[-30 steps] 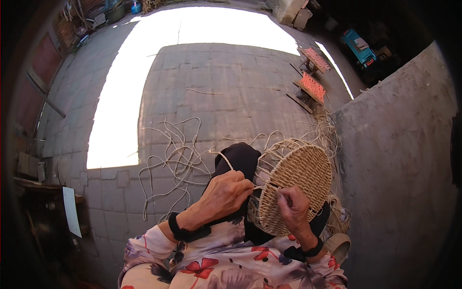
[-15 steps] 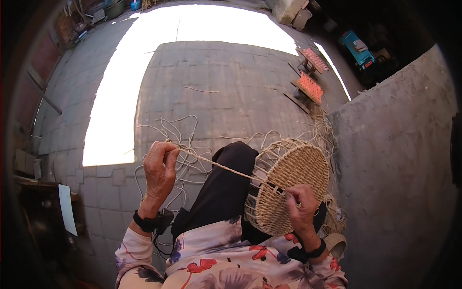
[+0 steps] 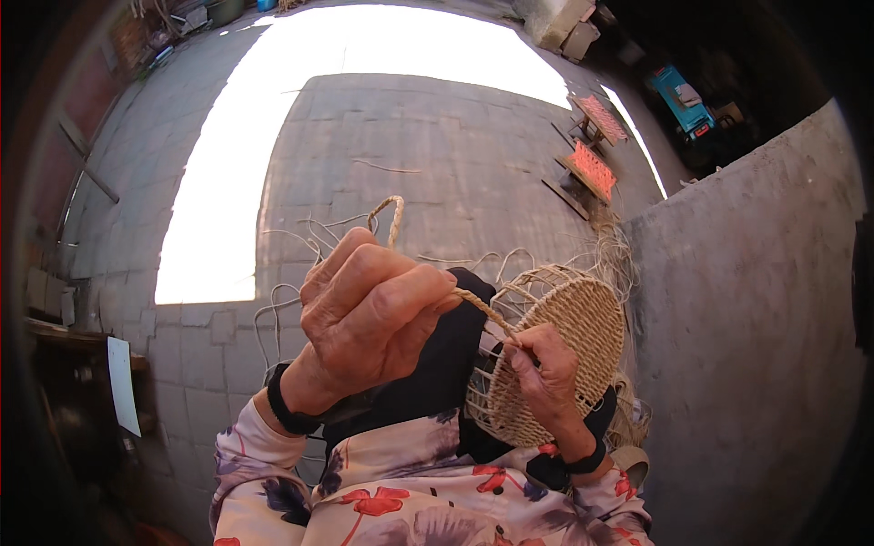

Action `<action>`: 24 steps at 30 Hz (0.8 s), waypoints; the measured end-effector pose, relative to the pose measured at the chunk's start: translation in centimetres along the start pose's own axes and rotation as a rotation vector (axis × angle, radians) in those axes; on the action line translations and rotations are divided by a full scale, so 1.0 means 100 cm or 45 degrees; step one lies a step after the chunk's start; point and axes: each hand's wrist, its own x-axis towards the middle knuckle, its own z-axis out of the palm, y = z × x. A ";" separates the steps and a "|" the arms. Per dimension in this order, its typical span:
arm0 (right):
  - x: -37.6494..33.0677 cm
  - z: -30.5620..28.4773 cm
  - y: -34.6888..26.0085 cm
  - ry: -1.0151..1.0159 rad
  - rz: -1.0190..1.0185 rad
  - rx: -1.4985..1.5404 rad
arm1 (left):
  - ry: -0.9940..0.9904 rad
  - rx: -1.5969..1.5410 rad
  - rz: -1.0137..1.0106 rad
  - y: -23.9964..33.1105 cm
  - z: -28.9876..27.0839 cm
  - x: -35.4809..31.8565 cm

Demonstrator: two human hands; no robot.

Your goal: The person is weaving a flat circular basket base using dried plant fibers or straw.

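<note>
A twisted straw cord (image 3: 473,305) is gripped tight in the left hand (image 3: 369,314), raised just left of the woven basket (image 3: 560,355) (half-finished, held on the lap). The right hand (image 3: 546,373) is pressed against the basket's weave, fingers pinched on the cord's end.

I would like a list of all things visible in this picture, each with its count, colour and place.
woven basket: one, tan, unfinished, on the lap at centre right.
twisted cord: one, tan, taut from the fist to the basket.
loose strands: many, pale, on the paved floor ahead.
small stools: two, red-orange tops, far right on the floor.
blue object: one, upper right, in shade.
white sheet: one, lower left.
grey wall: one, right.
left hand: closed on the cord, raised.
right hand: fingers pressed on the basket weave.
</note>
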 end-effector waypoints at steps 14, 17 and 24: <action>-0.010 -0.003 -0.010 0.021 0.020 -0.203 | 0.089 -0.009 -0.323 -0.030 0.004 -0.025; -0.010 -0.003 -0.007 0.012 0.033 -0.185 | 0.069 0.012 -0.326 -0.035 0.004 -0.027; -0.014 0.000 -0.001 0.055 0.060 -0.124 | 0.010 0.059 -0.415 -0.049 0.010 -0.031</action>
